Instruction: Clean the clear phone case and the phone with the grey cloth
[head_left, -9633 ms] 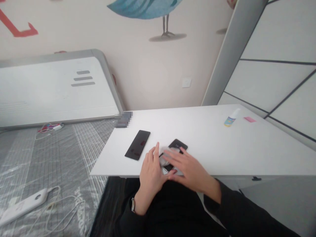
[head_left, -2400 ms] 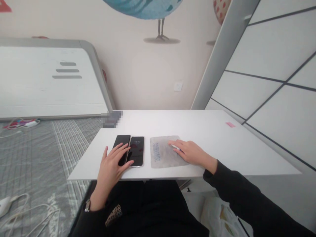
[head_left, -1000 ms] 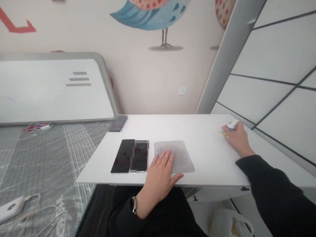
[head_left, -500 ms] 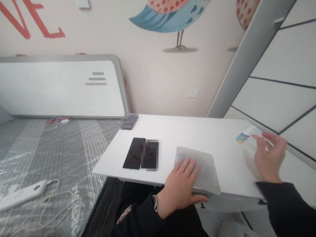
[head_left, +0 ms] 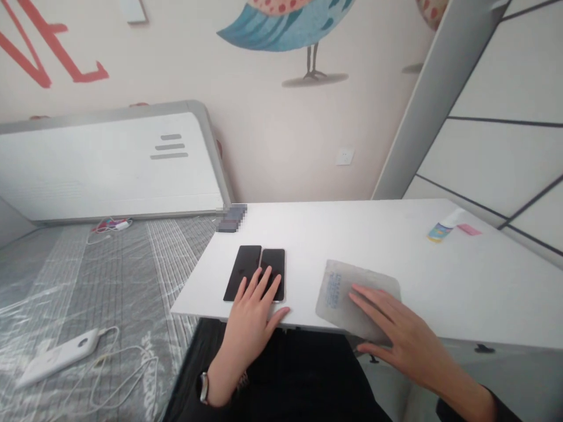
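My left hand (head_left: 250,322) lies with spread fingers over the lower part of two dark flat devices side by side on the white table. The larger one, which looks like a tablet (head_left: 243,266), is on the left; a phone (head_left: 273,259) is right beside it. My right hand (head_left: 396,328) rests open, fingers stretched out, on a greyish translucent flat pouch (head_left: 341,293) with blue print near the table's front edge. Beyond it, at the right, lies a small white bottle with a yellow and blue label (head_left: 440,232), next to a pink flat piece (head_left: 470,229).
The white table (head_left: 334,225) stands against the wall. A blurred dark object (head_left: 231,218) sits at its back left corner. On the left, a plastic-covered bed (head_left: 127,281) carries a white power strip (head_left: 59,357) with loose cables. White cabinet doors (head_left: 505,152) rise at the right.
My left hand has moved left from the pouch to the dark devices. My right hand has let go of the pink piece beside the bottle and come onto the pouch, now slightly turned.
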The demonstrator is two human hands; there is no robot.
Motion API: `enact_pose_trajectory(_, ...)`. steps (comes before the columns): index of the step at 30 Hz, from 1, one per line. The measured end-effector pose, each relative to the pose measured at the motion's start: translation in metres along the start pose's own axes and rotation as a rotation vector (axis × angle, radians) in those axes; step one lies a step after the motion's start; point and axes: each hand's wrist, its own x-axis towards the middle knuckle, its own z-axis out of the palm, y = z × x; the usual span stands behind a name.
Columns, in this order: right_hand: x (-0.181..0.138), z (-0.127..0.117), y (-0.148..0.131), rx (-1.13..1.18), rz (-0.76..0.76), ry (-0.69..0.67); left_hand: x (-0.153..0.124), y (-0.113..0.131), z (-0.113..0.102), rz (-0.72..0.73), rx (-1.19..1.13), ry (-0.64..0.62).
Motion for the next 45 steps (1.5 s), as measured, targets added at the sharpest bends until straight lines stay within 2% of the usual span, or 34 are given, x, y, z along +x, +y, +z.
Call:
enact_pose_trajectory(2, -0.001, 0.002, 0.000, -0.010, 0.004, -0.031, -0.002, 0.001, 0.006, 0.025, 0.024, -0.024)
enact_pose_trajectory(7, -0.007, -0.003, 0.000, 0.016, -0.018, -0.072, 0.005, 0.027, 0.013, 0.089, -0.095, -0.015)
enact_pose_trajectory(12, -0.017, -0.013, -0.003, 0.105, -0.015, 0.035, 0.013, 0.043, 0.012, 0.122, -0.282, -0.029)
enact_pose_trajectory(14, -0.019, -0.020, -0.007, 0.149, 0.054, 0.119, 0.012, 0.044, 0.013, 0.086, -0.278, 0.003)
enact_pose_trajectory(18, -0.009, -0.049, -0.019, 0.260, 0.336, 0.246, 0.006, 0.042, 0.017, -0.064, -0.225, 0.112)
enact_pose_trajectory(21, 0.022, -0.076, -0.031, 0.435, 0.501, 0.275, 0.003, 0.042, 0.020, -0.111, -0.226, 0.141)
enact_pose_trajectory(23, 0.051, -0.085, -0.037, 0.554, 0.557, 0.253, 0.003, 0.043, 0.022, -0.119, -0.237, 0.155)
enact_pose_trajectory(25, 0.083, -0.077, -0.039, 0.640, 0.561, 0.181, 0.004, 0.044, 0.023, -0.130, -0.259, 0.173)
enact_pose_trajectory(28, 0.120, -0.036, -0.031, 0.585, 0.478, 0.106, 0.003, 0.045, 0.024, -0.144, -0.311, 0.188)
enact_pose_trajectory(31, 0.137, 0.011, -0.015, 0.495, 0.469, 0.111, 0.002, 0.045, 0.025, -0.142, -0.334, 0.195)
enact_pose_trajectory(33, 0.135, 0.027, -0.007, 0.423, 0.458, 0.139, 0.002, 0.045, 0.025, -0.145, -0.328, 0.190)
enact_pose_trajectory(37, 0.113, 0.022, -0.008, 0.344, 0.350, 0.119, 0.003, 0.046, 0.025, -0.143, -0.329, 0.182)
enact_pose_trajectory(41, 0.090, 0.018, -0.022, 0.300, 0.092, -0.125, 0.003, 0.049, 0.025, -0.168, -0.328, 0.184)
enact_pose_trajectory(45, 0.085, 0.030, -0.038, 0.093, 0.068, -0.232, 0.004, 0.051, 0.024, -0.198, -0.315, 0.175)
